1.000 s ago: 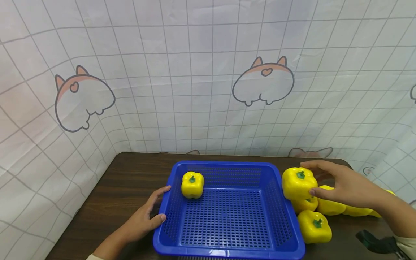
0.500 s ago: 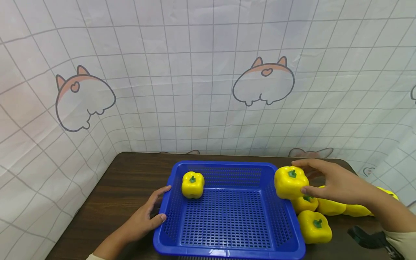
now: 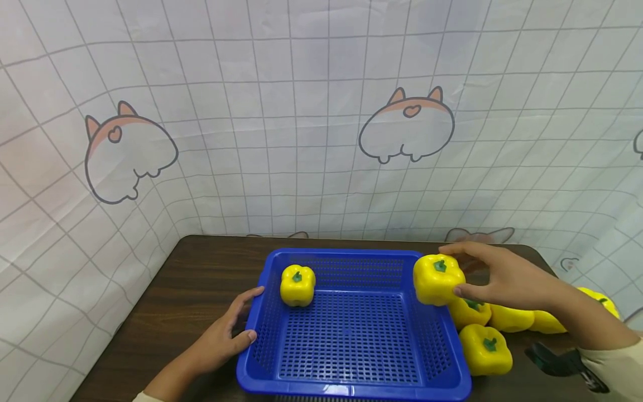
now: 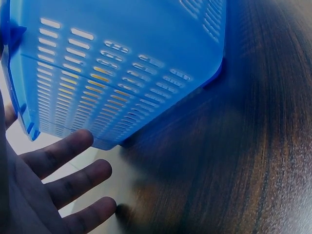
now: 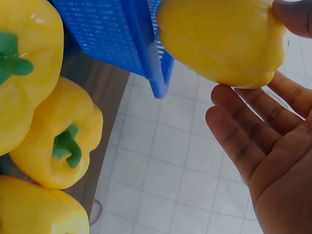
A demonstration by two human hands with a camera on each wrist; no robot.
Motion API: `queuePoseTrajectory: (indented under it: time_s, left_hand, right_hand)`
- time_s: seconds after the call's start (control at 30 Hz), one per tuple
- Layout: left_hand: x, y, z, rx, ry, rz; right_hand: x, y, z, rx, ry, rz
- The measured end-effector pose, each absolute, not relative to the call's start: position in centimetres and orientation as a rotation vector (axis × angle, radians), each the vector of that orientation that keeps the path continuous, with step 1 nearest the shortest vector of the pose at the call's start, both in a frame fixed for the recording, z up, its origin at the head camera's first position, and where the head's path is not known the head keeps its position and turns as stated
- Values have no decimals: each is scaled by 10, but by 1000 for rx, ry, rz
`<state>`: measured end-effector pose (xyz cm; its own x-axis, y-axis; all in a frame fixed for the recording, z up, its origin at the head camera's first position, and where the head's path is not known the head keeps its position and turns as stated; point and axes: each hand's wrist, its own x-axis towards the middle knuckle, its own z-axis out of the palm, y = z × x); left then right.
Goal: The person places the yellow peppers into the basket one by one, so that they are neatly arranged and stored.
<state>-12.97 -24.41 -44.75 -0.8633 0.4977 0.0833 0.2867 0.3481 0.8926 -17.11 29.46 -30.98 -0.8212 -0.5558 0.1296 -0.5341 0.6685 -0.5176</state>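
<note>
My right hand (image 3: pixel 512 276) holds a yellow bell pepper (image 3: pixel 438 279) with a green stem between thumb and fingers, above the right rim of the blue plastic basket (image 3: pixel 351 389). In the right wrist view, the held pepper (image 5: pixel 222 41) is pinched at one end, beside the basket's rim. My left hand (image 3: pixel 221 338) rests against the basket's left rim with fingers spread. The left wrist view shows several fairly straight fingers (image 4: pixel 80 183) of that hand outside the perforated side wall. Another yellow bell pepper (image 3: pixel 298 286) stands inside the basket, in its far left corner.
Right of the basket, a bell pepper (image 3: pixel 485 350) stands near the front, with another pepper (image 3: pixel 470 313) behind it. More yellow peppers (image 3: pixel 511 318) lie in a row under my right arm. The dark wooden table (image 3: pixel 201 268) meets a grid-patterned cloth (image 3: pixel 301 139) behind it.
My right hand has moved left with the bell pepper, from beside the basket to over its right rim. The left hand and the basket have stayed put.
</note>
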Motion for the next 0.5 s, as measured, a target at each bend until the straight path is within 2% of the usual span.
queuePoseTrajectory:
  time_s: [0.5]
  left_hand:
    - [-131, -245, -449, 708, 2397, 1533]
  right_hand:
    - [-180, 280, -312, -942, 2783, -880]
